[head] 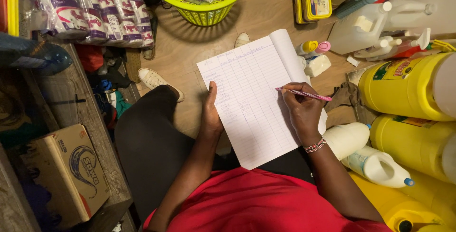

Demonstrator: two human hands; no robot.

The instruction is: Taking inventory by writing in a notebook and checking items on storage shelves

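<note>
Seated with a lined notebook (pixel 254 101) on my lap, I steady its left edge with my left hand (pixel 211 113), thumb on the page and fingers clasped around the edge. My right hand (pixel 303 109) pinches a pink pen (pixel 304 94), tip on the notebook's right side. Right of the notebook stand yellow jugs (pixel 403 92) and white bottles (pixel 375 165); beyond its top, a yellow-green basket (pixel 202 13)
</note>
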